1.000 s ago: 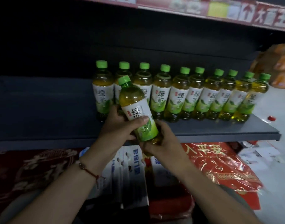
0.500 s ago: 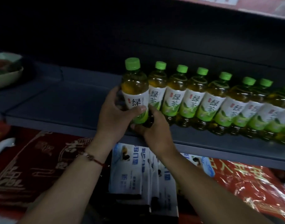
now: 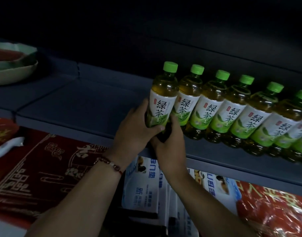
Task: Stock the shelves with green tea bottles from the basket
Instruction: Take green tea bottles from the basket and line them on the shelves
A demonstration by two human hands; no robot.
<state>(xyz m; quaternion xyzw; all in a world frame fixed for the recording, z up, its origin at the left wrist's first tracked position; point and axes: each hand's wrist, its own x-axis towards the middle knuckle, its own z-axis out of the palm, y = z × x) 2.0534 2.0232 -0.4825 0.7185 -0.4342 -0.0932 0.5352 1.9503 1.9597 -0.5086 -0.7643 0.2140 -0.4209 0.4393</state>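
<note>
Two hands on one green-capped clear plastic green tea bottle (image 3: 161,98) w/ white-green label, upright at left end of the bottle row (image 3: 236,108) on the dark grey metal shelf (image 3: 81,103), touching its neighbour. Left hand (image 3: 134,132) wraps lower label, thumb across front, fingers behind. Right hand (image 3: 169,142) cups the base from below-right, fingers curled round it. Both forearms reach up from below; beaded bracelet (image 3: 111,164) on left wrist. Base contact w/ shelf hidden.
</note>
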